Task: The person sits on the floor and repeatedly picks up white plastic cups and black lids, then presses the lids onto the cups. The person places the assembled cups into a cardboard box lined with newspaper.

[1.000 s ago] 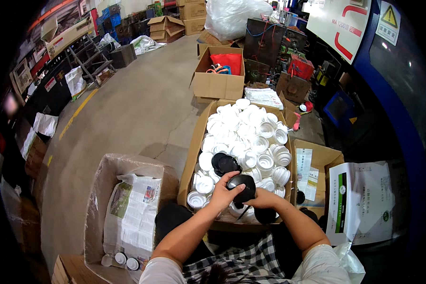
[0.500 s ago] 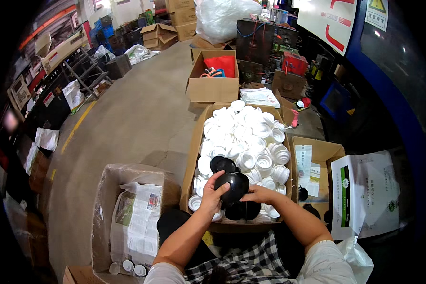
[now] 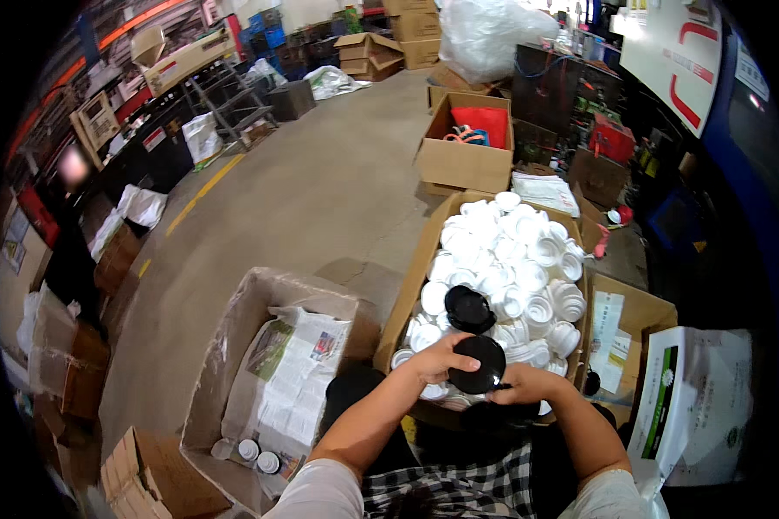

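My left hand [image 3: 437, 360] grips a glossy black round cap [image 3: 478, 367] by its left side, thumb on top. At the cap's lower right edge, my right hand [image 3: 524, 384] is closed, with a small dark piece at its fingertips that I cannot make out. Both hands are over the near end of a cardboard box [image 3: 404, 316] heaped with white ridged plastic caps [image 3: 512, 259]. Just beyond my left hand, another black cap [image 3: 469, 309] lies on the white heap. More dark shapes below my hands are hard to tell apart.
To the left stands an open carton [image 3: 225, 363] lined with newspaper [image 3: 290, 381], with a few white-topped pieces [image 3: 268, 462] in its near end. A smaller carton [image 3: 636, 316] and a white printed box [image 3: 701, 398] stand at the right. Farther off is a box with red contents [image 3: 467, 156].
The view has swung left, so the scene sits farther right. The black cap in my left hand now shows its flat round face, and my right hand stays at its edge.
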Demonstrator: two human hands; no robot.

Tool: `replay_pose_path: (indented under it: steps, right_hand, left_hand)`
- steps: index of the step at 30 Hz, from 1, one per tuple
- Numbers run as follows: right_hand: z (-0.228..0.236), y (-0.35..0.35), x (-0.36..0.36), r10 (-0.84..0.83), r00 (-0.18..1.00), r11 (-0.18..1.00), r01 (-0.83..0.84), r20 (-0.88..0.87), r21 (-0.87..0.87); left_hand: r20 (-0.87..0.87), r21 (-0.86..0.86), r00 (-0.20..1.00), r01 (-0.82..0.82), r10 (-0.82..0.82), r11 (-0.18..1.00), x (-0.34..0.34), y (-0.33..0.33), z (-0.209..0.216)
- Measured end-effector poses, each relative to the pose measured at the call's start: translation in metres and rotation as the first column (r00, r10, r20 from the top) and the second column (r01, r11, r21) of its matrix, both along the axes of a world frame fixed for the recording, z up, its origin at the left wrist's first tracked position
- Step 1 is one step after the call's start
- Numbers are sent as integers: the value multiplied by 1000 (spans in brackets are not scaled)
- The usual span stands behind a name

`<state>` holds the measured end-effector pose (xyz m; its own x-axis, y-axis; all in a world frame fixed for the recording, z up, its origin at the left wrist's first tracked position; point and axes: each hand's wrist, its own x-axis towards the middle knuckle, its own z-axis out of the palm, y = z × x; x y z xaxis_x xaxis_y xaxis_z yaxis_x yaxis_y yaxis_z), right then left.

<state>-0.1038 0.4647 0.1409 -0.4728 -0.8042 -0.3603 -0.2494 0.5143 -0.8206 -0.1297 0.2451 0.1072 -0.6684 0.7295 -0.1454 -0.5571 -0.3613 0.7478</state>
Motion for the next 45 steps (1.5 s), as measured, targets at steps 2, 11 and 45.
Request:
replay_pose_path:
  steps: [2,11,45]
  right_hand:
    - [1,0,8,183,979,975,-169,89,-145]
    - [-38,44,-15,-841,536,500,821,73,-275]
    - [-18,21,-5,-189,709,788,522,679,-326]
  left_hand:
    - [-54,145,991,126,-119,981,-6,-14,-13]
    - [-350,-25,937,-37,26,999,-6,-4,-18]
    - [-446,-453,843,77,-301,888,1,0,-2]
